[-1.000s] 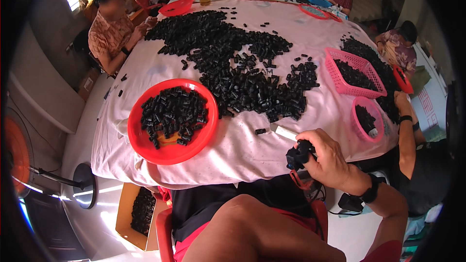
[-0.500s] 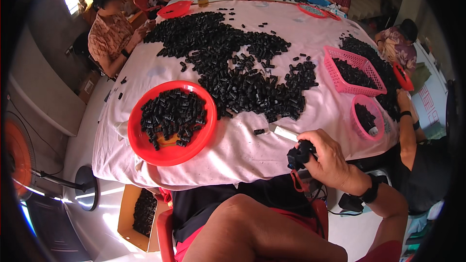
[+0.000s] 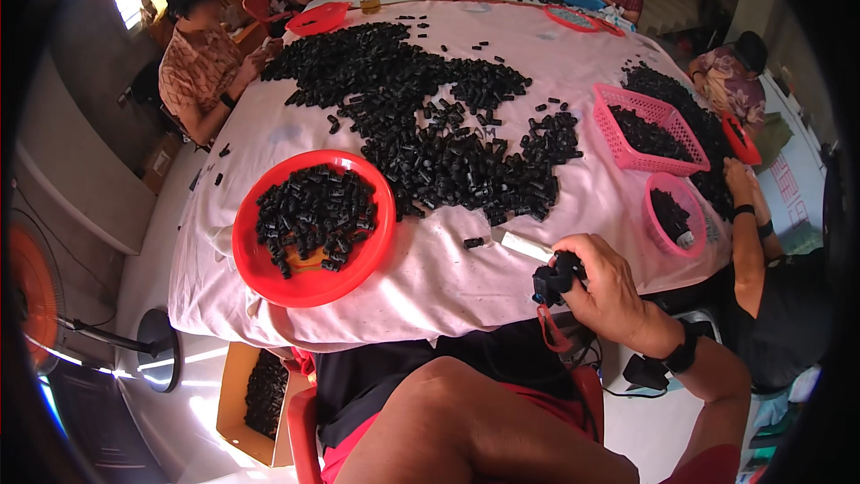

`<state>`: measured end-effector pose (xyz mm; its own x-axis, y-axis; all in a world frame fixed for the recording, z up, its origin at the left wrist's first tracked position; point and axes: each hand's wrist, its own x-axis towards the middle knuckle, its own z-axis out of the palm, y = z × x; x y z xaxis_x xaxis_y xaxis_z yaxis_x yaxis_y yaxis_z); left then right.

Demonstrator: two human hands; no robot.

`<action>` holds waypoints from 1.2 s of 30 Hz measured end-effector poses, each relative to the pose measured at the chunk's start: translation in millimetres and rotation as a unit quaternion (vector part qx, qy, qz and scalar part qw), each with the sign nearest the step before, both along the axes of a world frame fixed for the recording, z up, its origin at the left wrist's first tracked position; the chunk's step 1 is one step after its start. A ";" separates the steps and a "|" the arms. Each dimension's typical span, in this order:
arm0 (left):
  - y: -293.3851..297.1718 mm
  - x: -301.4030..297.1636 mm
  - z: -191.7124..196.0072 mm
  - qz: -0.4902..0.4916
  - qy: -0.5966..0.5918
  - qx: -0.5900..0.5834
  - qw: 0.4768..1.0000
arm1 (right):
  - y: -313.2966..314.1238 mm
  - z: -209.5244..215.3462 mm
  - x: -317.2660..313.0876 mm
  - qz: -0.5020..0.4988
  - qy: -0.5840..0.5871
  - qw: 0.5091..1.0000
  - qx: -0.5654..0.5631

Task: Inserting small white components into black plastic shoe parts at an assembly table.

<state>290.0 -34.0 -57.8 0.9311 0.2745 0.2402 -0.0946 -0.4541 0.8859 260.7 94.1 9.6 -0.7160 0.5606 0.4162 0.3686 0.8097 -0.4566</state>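
My right hand [image 3: 605, 291] is raised over the near edge of the table, its fingers closed round a small black device [image 3: 553, 280] whose exact kind I cannot make out. A red strap [image 3: 552, 330] dangles beneath that device. Just past the fingers lies a white flat strip [image 3: 527, 246] on the cloth, with one loose black cylindrical piece [image 3: 473, 243] to its left. A large heap of similar black pieces [image 3: 448, 161] spreads over the middle of the table. Left of it stands a red round basin [image 3: 381, 246] holding many more. My left hand is out of the picture.
Pink baskets [image 3: 632, 159] [image 3: 697, 237] stand at the right, beside another black heap [image 3: 667, 94]. A cardboard box [image 3: 235, 394] of dark pieces sits on the floor near a fan stand [image 3: 159, 350]. Several people work around the table, one close at my right [image 3: 779, 305].
The view has shifted slightly, so the table appears a little further left. My right hand still grips the black device, whose red strap has swung somewhat.
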 end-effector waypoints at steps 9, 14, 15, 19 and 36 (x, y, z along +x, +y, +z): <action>0.6 1.1 1.7 0.000 -0.004 -0.001 1.000 | 0.1 1.4 2.0 -0.001 0.003 1.000 -0.007; 1.2 -1.7 1.8 0.001 0.000 0.001 1.000 | -1.3 -0.7 1.8 -0.002 0.001 1.000 -0.018; 2.0 -2.7 1.6 0.003 0.001 0.001 1.000 | -1.4 -1.3 1.5 -0.001 -0.001 1.000 -0.019; 3.6 -8.0 0.1 0.011 0.007 0.001 1.000 | -1.4 -2.1 -0.9 0.008 -0.004 1.000 -0.014; 6.9 -6.5 5.7 0.015 -0.010 0.004 1.000 | -2.0 -2.7 4.4 0.000 -0.011 1.000 -0.017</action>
